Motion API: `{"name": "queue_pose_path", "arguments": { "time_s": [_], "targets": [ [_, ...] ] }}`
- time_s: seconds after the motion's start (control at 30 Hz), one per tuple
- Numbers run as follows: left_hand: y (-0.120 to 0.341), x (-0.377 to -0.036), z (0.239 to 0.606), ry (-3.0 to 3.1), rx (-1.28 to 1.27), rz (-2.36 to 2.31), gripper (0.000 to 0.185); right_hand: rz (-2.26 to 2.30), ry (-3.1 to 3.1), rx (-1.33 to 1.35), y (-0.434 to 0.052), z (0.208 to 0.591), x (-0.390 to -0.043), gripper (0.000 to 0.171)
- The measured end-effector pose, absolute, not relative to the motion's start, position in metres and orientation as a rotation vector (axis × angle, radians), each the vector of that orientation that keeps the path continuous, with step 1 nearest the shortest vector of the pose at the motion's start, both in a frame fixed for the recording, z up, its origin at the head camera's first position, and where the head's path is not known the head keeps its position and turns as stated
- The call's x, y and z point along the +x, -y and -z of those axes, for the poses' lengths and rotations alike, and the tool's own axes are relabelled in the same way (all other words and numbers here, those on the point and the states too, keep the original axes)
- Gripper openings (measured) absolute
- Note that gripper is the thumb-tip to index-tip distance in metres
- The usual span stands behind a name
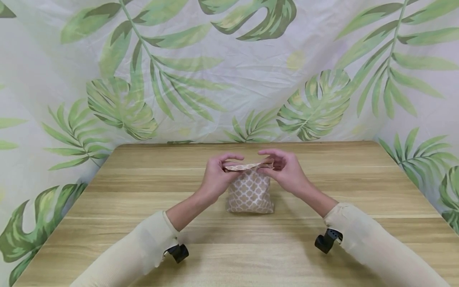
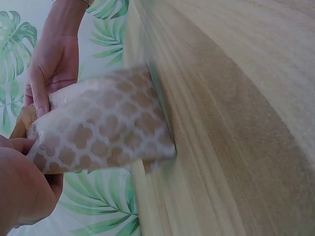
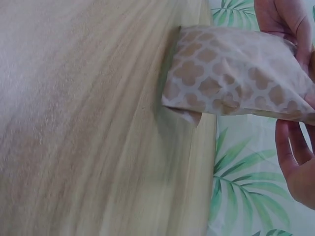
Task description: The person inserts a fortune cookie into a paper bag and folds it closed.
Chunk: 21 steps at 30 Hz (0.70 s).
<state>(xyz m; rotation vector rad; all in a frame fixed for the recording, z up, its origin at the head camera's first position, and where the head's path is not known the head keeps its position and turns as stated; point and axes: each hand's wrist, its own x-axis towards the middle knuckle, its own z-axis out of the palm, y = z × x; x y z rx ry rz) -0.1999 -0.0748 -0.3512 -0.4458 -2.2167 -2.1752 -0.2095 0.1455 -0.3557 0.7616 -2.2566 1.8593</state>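
Note:
A tan paper bag (image 1: 251, 193) with a white lattice print stands upright on the wooden table, its top edge folded over or pinched together. My left hand (image 1: 219, 175) grips the left end of that top edge, thumb on the near side and fingers behind. At the opposite end my right hand (image 1: 287, 169) pinches the edge the same way, index finger raised. In the left wrist view the bag (image 2: 103, 123) looks bulged, with its bottom at the tabletop. The right wrist view shows a small flap under the bag (image 3: 231, 73). The bag's contents are hidden.
The wooden table (image 1: 143, 223) spreads out around the bag on all sides. Behind it hangs a white cloth (image 1: 251, 79) printed with green leaves. A small black camera (image 1: 178, 253) sits under each sleeve cuff.

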Motion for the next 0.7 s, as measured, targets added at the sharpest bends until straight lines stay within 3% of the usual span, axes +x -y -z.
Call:
{"name": "queue_pose_path", "arguments": {
  "time_s": [0.37,0.7],
  "targets": [
    [0.08,-0.206,0.36,2.239,-0.519,2.178,0.019,-1.96,2.242,0.687,-0.147,0.36,-0.211,0.032],
    [0.084,-0.207,0.362,2.244,-0.671,2.063,0.015,-2.045,2.196,0.639,-0.149,0.363,-0.207,0.008]
  ]
}}
